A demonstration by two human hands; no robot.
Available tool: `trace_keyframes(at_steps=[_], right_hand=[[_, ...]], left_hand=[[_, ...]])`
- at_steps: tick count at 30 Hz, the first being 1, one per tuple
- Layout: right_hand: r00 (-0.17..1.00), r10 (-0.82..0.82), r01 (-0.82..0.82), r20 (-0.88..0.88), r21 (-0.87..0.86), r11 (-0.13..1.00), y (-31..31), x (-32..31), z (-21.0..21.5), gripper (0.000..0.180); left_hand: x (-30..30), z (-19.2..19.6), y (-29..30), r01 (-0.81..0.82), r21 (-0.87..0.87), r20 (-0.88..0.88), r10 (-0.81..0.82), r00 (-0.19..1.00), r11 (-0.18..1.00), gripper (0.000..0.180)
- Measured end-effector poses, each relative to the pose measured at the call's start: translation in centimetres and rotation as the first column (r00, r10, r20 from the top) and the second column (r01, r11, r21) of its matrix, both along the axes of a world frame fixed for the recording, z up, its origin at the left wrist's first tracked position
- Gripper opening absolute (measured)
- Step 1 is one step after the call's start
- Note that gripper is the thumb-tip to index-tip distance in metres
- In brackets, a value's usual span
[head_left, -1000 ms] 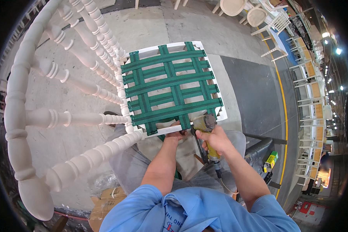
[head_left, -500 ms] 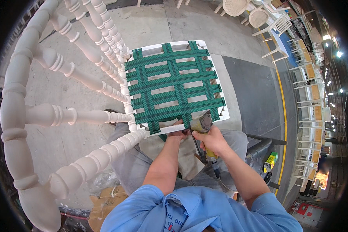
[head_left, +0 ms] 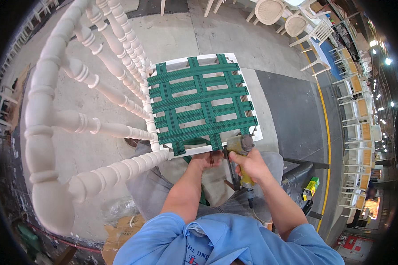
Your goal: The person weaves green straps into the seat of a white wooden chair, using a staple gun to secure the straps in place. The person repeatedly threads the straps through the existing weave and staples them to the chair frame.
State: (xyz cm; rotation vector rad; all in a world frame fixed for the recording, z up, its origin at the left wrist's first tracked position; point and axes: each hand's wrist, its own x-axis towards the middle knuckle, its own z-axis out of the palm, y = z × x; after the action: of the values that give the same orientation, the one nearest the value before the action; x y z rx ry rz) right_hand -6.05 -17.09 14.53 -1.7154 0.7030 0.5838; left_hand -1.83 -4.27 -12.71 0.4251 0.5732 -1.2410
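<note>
A white chair with turned spindles lies before me; its seat frame (head_left: 194,152) carries green webbing straps (head_left: 199,97), woven crosswise. My right hand (head_left: 252,164) grips a yellow pneumatic stapler (head_left: 242,145) by its handle. The stapler's head is beside the frame's near right corner. Just below the near rail is my left hand (head_left: 211,159), its fingers curled and slightly blurred; what they hold, if anything, is hidden. A loose green strap (head_left: 203,196) hangs partly behind my left forearm.
The chair's spindled back (head_left: 48,132) rises on the left. An air hose joins the stapler's lower end. A green and yellow box (head_left: 311,186) sits on a black surface at right. A cardboard box (head_left: 119,232) is lower left. Several chairs (head_left: 356,132) line the right side.
The stapler and my right hand have shifted slightly right and down. My left hand has come out from under the rail. The chair appears a little further right in view.
</note>
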Motion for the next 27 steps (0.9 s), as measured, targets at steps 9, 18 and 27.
trace_keyframes(at_steps=[9,18,27], right_hand=[[0.998,-0.016,0.013,0.056,0.051,0.999,-3.5,-0.4,1.1,0.034],[0.999,0.050,-0.051,0.014,0.038,0.998,-1.7,0.8,0.1,0.034],[0.996,0.085,-0.085,-0.005,-0.022,0.996,-0.2,2.1,-2.2,0.036]], left_hand=[[-4.8,5.6,3.1,0.056,0.686,0.680,-0.666,0.306,0.726,0.040],[3.7,17.9,8.6,-0.136,0.318,0.676,-0.124,0.726,0.938,0.032],[7.4,15.0,7.0,-0.069,0.397,0.660,-0.232,0.714,0.915,0.032]])
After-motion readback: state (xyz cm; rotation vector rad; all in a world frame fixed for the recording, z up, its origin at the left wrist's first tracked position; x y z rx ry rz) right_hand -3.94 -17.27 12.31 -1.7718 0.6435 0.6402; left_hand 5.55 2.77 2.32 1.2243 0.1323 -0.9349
